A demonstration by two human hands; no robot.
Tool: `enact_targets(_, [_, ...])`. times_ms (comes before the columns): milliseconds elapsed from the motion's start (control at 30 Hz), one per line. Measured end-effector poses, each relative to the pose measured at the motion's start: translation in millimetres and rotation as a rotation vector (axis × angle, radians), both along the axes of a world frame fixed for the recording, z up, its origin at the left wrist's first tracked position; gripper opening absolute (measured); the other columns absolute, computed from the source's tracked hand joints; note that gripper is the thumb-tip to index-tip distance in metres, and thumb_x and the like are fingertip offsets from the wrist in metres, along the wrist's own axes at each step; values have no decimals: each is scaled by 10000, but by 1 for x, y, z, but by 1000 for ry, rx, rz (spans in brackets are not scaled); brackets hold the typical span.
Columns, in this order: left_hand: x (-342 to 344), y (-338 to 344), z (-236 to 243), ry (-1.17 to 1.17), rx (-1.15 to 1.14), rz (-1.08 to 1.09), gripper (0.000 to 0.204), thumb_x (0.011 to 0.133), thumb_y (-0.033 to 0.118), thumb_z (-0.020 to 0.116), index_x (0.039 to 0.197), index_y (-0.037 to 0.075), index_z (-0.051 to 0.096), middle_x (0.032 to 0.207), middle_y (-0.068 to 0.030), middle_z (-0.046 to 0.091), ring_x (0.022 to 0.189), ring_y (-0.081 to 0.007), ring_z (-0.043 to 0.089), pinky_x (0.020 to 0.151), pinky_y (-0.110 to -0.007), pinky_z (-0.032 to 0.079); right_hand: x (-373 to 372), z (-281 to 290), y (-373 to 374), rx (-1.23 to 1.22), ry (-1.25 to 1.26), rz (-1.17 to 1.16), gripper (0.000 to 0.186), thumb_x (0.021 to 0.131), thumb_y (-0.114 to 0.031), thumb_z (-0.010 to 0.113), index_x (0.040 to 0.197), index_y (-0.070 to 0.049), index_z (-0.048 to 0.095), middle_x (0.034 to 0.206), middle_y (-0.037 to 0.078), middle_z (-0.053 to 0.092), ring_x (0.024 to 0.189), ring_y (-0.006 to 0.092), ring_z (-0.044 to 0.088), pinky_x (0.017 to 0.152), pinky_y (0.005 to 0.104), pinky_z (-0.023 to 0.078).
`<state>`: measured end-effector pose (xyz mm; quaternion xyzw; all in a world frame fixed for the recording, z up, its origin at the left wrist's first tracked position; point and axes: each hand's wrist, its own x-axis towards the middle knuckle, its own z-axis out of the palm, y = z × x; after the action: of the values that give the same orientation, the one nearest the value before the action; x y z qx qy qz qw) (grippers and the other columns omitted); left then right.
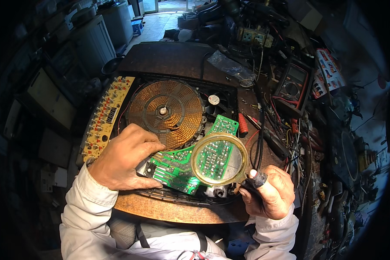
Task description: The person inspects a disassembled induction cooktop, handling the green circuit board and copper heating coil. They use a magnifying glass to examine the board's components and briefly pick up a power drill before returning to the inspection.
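Observation:
My left hand (125, 159) grips the left end of a green circuit board (174, 168), thumb on the near side and fingers on the far side. The board lies solder side up at the front of an opened induction cooker (235, 93). In my right hand (273, 193) is the dark handle of a round magnifying glass (219, 159), closed in the fingers. Its lens hovers over the board's right part, and soldered joints show through it. Behind my left hand sits the flat copper coil (164, 110), with a black fan (216, 103) to its right.
A tan button board (106, 117) with a small display rests along the cooker's left side. Right of the cooker lie a red-handled tool (243, 125), a multimeter (292, 84), a screwdriver (276, 145) and tangled wires. A clear plastic bag (232, 67) lies behind on the wooden table (177, 209).

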<state>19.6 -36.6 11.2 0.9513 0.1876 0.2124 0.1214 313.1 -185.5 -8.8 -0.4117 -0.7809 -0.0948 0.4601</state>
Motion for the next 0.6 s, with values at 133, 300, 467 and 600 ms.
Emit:
enact_targets(133, [0,0,0,0,-1,-1,701,539,276,951,1119,6,664,1079,-124,644,989,-311,596,830,-398,533,0,-1,-2,-12,-5,-4,535,657,8,877,1139,27,645,735,62,589,553,198,565,466,318,435])
enact_targets(300, [0,0,0,8,7,-1,708,538,284,952,1122,7,663,1084,-127,642,990,-312,595,833,-399,534,0,-1,-2,-14,-2,-4,528,644,6,885,1115,23,649,715,55,576,546,195,555,463,317,428])
enact_targets(467, [-1,2,-2,5,3,-6,710,542,312,950,1115,6,666,1074,-128,644,979,-312,595,829,-402,527,-1,-1,-1,-13,2,1,511,645,10,885,1102,17,655,706,47,567,541,191,549,461,314,422])
enact_targets(600, [-1,3,-5,-10,17,-11,715,542,346,951,1102,-1,671,1050,-133,650,950,-311,598,816,-405,515,-2,1,-2,-25,-5,-4,498,649,10,884,1093,13,660,703,45,566,542,189,549,462,314,422])
